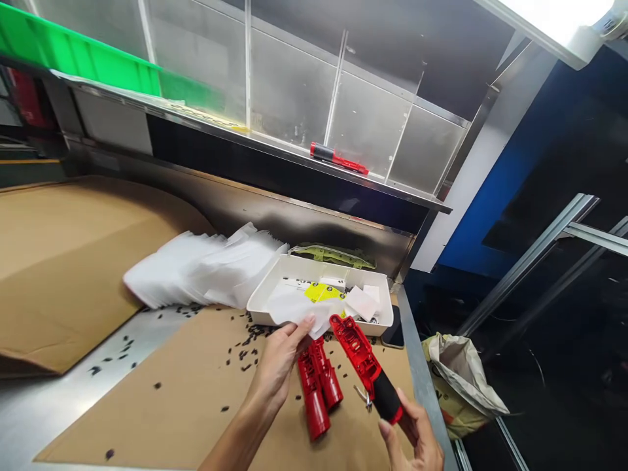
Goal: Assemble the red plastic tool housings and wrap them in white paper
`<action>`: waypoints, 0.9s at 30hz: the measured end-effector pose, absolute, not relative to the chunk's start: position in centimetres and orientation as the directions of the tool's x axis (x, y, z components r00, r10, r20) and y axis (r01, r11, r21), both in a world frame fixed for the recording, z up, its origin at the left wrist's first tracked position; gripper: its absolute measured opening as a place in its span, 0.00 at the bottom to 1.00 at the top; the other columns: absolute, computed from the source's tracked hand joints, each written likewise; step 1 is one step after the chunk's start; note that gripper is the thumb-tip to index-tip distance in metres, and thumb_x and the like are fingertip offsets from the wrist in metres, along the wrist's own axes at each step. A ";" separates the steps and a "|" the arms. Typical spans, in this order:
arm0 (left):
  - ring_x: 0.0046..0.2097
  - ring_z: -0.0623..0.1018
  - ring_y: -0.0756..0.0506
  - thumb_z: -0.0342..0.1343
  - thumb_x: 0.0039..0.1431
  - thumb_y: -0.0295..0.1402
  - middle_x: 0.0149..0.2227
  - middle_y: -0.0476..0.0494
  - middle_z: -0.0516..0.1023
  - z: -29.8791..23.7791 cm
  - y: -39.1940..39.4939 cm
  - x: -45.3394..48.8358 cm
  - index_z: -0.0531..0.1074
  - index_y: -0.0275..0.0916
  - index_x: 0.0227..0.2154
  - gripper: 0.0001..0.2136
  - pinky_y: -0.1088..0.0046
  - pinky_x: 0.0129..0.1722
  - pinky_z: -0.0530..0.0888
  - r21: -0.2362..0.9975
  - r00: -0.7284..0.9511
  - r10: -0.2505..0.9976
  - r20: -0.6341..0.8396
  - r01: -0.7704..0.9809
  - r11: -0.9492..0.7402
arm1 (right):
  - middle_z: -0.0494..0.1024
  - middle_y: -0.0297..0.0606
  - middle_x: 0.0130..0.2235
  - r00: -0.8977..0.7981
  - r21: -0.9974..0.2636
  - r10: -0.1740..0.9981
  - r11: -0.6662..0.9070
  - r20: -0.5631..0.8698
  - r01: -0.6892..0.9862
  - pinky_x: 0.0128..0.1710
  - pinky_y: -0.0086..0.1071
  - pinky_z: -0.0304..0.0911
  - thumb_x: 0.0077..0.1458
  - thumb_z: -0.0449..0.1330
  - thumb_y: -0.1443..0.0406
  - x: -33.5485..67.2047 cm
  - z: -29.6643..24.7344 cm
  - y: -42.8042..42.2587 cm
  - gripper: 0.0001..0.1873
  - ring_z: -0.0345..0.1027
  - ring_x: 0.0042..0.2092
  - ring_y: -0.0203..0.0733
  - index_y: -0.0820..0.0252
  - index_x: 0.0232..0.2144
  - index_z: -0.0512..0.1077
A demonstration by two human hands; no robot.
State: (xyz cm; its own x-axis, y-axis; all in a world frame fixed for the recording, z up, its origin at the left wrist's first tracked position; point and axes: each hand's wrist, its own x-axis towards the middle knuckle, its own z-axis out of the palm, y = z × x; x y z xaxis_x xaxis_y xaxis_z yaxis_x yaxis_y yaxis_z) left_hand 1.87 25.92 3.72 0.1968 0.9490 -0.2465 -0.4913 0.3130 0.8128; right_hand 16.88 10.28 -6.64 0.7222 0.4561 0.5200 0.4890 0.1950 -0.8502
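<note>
Head view of a packing counter (59,399). The right hand (415,438) held one red tool half-shell (367,366) by its black rubber end, grip clenched around that end, with the ribbed inner face of the shell turned upward and pointing toward the white tray (265,297). The left hand (277,363) pinched the near edge of a thin white sheet (299,307) that drooped over the tray's front rim, thumb and fingertips closed on it. Two further red shells (318,386) lay side by side on the brown cardboard (171,392), just beside the left hand and between the two hands.

By appearance the held shell was moulded plastic: light, stiff and unlikely to bend. The rubber end probably gave the surest purchase, since the ribbed part looked hard and smooth-sided. The sheet appeared limp and nearly weightless, so an edge pinch suited it, though it could tear or slip.

Counts: three red shells near the hands, one held and two lying; one assembled red-and-black tool (338,157) on the upper shelf; one tray holding white and yellow slips; one fanned stack of white bags (196,268) left of the tray; many small dark specks (245,353) scattered on the cardboard; one green bin (73,55) on the shelf.
</note>
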 end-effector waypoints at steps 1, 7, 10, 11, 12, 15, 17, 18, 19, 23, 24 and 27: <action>0.27 0.75 0.52 0.71 0.50 0.37 0.26 0.49 0.80 3.4 25.8 1.9 0.77 0.32 0.30 0.13 0.78 0.34 0.74 0.821 0.194 0.955 -0.224 -0.491 0.292 | 0.84 0.43 0.40 0.711 -0.836 0.451 0.189 0.539 0.515 0.40 0.28 0.76 0.53 0.66 0.47 17.0 -6.4 10.3 0.24 0.81 0.38 0.45 0.60 0.41 0.78; 0.25 0.73 0.51 0.78 0.24 0.49 0.22 0.47 0.80 2.9 24.5 1.9 0.80 0.32 0.26 0.28 0.82 0.27 0.71 0.841 0.229 0.959 -0.167 -0.474 0.259 | 0.84 0.41 0.41 0.599 -0.734 0.463 0.190 0.653 0.652 0.43 0.28 0.74 0.58 0.63 0.50 16.6 -5.8 10.0 0.20 0.81 0.39 0.44 0.58 0.42 0.78; 0.27 0.76 0.50 0.78 0.26 0.49 0.26 0.47 0.82 3.2 23.7 1.9 0.80 0.35 0.28 0.27 0.81 0.30 0.73 0.817 0.277 0.949 -0.152 -0.505 0.279 | 0.84 0.40 0.42 0.556 -0.698 0.467 0.215 0.688 0.683 0.42 0.27 0.74 0.58 0.63 0.51 15.8 -5.8 9.6 0.18 0.81 0.40 0.44 0.57 0.42 0.78; 0.28 0.77 0.49 0.78 0.26 0.49 0.28 0.48 0.82 3.2 23.4 1.9 0.80 0.36 0.29 0.27 0.81 0.30 0.74 0.807 0.288 0.946 -0.145 -0.519 0.282 | 0.84 0.40 0.42 0.559 -0.706 0.475 0.215 0.679 0.675 0.42 0.26 0.74 0.59 0.63 0.51 15.6 -5.8 9.4 0.18 0.81 0.40 0.44 0.57 0.43 0.78; 0.29 0.77 0.49 0.78 0.27 0.48 0.29 0.48 0.83 3.0 23.0 1.9 0.80 0.38 0.30 0.26 0.81 0.30 0.74 0.798 0.299 0.944 -0.140 -0.530 0.286 | 0.84 0.41 0.43 0.568 -0.720 0.485 0.213 0.664 0.660 0.42 0.26 0.74 0.59 0.62 0.50 15.5 -5.7 9.3 0.20 0.81 0.41 0.43 0.58 0.45 0.77; 0.31 0.79 0.48 0.78 0.30 0.45 0.32 0.47 0.84 2.2 22.1 1.7 0.80 0.39 0.31 0.25 0.79 0.32 0.75 0.782 0.333 0.934 -0.131 -0.545 0.304 | 0.84 0.42 0.44 0.571 -0.740 0.518 0.206 0.637 0.640 0.42 0.25 0.74 0.59 0.62 0.49 15.4 -5.1 9.0 0.24 0.81 0.41 0.44 0.59 0.48 0.75; 0.34 0.80 0.46 0.78 0.31 0.44 0.34 0.45 0.84 1.6 21.6 1.4 0.80 0.39 0.33 0.24 0.77 0.35 0.76 0.778 0.358 0.926 -0.123 -0.544 0.314 | 0.84 0.42 0.44 0.521 -0.700 0.527 0.218 0.671 0.680 0.42 0.26 0.74 0.59 0.62 0.50 15.5 -4.5 8.8 0.22 0.81 0.42 0.45 0.58 0.48 0.75; 0.35 0.81 0.45 0.78 0.32 0.43 0.34 0.44 0.84 1.3 21.4 1.1 0.80 0.39 0.34 0.24 0.77 0.36 0.76 0.779 0.367 0.923 -0.119 -0.542 0.316 | 0.84 0.42 0.45 0.486 -0.669 0.527 0.232 0.697 0.707 0.43 0.27 0.75 0.59 0.62 0.51 15.6 -4.3 8.7 0.20 0.81 0.43 0.45 0.57 0.47 0.76; 0.36 0.81 0.45 0.78 0.32 0.42 0.34 0.44 0.84 1.0 21.3 0.8 0.81 0.38 0.34 0.24 0.77 0.38 0.76 0.780 0.374 0.920 -0.115 -0.540 0.317 | 0.84 0.41 0.45 0.451 -0.637 0.525 0.248 0.722 0.730 0.43 0.28 0.75 0.60 0.62 0.52 15.7 -4.0 8.6 0.19 0.81 0.43 0.46 0.57 0.48 0.76; 0.37 0.80 0.43 0.80 0.27 0.39 0.34 0.41 0.84 0.7 20.9 -0.7 0.81 0.37 0.27 0.21 0.75 0.40 0.77 0.765 0.380 0.916 -0.129 -0.549 0.335 | 0.83 0.40 0.45 0.363 -0.551 0.514 0.276 0.777 0.788 0.44 0.30 0.75 0.63 0.60 0.55 15.8 -3.2 7.8 0.16 0.80 0.45 0.46 0.54 0.50 0.75; 0.38 0.79 0.42 0.79 0.26 0.42 0.34 0.42 0.84 0.7 20.8 -1.0 0.81 0.38 0.26 0.21 0.74 0.40 0.77 0.752 0.367 0.920 -0.138 -0.565 0.339 | 0.84 0.40 0.44 0.354 -0.544 0.521 0.272 0.777 0.794 0.43 0.30 0.75 0.63 0.60 0.56 15.7 -3.1 7.6 0.16 0.80 0.44 0.46 0.54 0.50 0.75; 0.36 0.78 0.43 0.77 0.25 0.49 0.32 0.47 0.83 0.7 20.4 -1.3 0.82 0.43 0.25 0.22 0.73 0.35 0.78 0.717 0.307 0.933 -0.187 -0.607 0.343 | 0.84 0.42 0.44 0.330 -0.544 0.559 0.272 0.761 0.794 0.42 0.32 0.76 0.62 0.60 0.55 15.4 -3.1 7.1 0.17 0.81 0.43 0.48 0.55 0.49 0.75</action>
